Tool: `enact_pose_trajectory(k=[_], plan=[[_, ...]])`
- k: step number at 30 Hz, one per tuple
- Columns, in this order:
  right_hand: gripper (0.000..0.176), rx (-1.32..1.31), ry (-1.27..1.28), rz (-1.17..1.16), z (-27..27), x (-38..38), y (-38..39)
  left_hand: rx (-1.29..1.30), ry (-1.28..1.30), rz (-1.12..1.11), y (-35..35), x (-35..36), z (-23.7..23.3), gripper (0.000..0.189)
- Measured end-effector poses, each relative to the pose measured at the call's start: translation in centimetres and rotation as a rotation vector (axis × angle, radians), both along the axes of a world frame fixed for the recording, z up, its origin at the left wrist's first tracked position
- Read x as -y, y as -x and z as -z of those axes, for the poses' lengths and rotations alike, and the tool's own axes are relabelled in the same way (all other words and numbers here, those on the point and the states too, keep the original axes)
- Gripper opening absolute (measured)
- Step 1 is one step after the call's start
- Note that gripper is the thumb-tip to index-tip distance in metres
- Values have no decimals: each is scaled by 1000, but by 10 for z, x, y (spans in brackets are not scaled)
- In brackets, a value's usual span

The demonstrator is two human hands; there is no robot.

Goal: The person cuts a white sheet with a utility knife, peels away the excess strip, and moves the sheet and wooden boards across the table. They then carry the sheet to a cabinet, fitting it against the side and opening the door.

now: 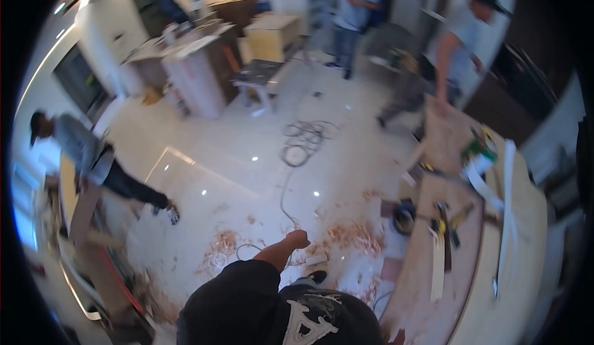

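My left hand (299, 240) reaches out over the floor, its fingers curled closed. Whether anything is inside them is hidden. A thin cable (286, 202) runs along the floor and ends, from this view, just beyond that hand. Only the tips of my right hand (398, 337) show at the bottom edge, apart from each other, beside the curved wooden panel (448, 271). On that panel lie a hammer (442, 212), a pale wood strip (437, 264) and other hand tools. A dark round roll (404, 217) sits at the panel's left edge.
Wood shavings (356, 237) litter the tiled floor around me. A coiled cable (303, 141) lies further ahead. One person (455, 48) is by the panel's far end, another (93, 147) at left beside boards. More people and cabinets (198, 73) are behind. White edging strips (508, 209) lie right.
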State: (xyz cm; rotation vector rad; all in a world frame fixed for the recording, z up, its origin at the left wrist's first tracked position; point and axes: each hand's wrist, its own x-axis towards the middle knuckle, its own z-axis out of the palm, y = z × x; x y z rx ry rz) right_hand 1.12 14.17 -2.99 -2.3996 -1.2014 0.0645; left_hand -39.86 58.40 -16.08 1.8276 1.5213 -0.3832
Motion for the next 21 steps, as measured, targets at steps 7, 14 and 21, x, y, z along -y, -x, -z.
enact_pose_trajectory(k=[7,14,21], plan=[[60,20,152,-327,7,-129,-68,-17,-65,-403,143,120,36,44],[53,-72,27,-660,-20,-236,-40,-278,300,-581,187,361,28,46],[58,-498,594,-847,-94,-239,-9,-181,485,-654,136,437,26,37]])
